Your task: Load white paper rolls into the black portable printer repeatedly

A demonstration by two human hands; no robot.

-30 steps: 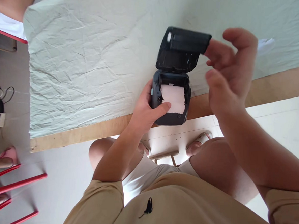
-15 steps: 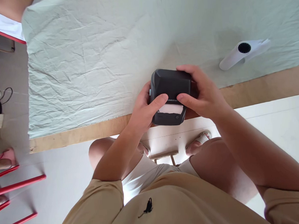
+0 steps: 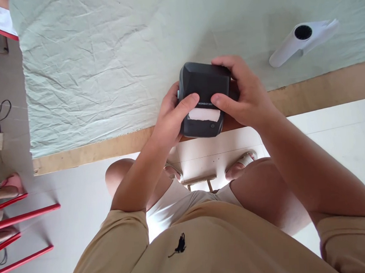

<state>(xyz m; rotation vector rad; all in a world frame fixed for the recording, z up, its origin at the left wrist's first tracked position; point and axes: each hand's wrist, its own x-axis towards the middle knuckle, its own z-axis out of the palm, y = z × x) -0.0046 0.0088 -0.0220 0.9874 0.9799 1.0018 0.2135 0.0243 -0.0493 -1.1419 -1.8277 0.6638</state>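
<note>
Between my two hands is a black label printer (image 3: 204, 83), held over the front edge of the table. A strip of white label paper (image 3: 204, 114) shows at its slot, below the printed brand name. My left hand (image 3: 175, 108) grips the left side, thumb on the top face and fingers mostly hidden behind. My right hand (image 3: 240, 94) clasps the right side, its thumb near the brand name and its index finger along the far corner. The underside of the printer is out of sight.
A white paper roll (image 3: 288, 45) with a dark open end lies on the table to the right. Pale green cloth (image 3: 98, 71) covers the table, leaving a bare wooden edge (image 3: 109, 148). Red stool legs (image 3: 26, 217) and cables stand at the left, near another person's foot.
The view has shifted a little, so the table, hands and printer appear higher up. Both hands keep the same hold on the label printer.
</note>
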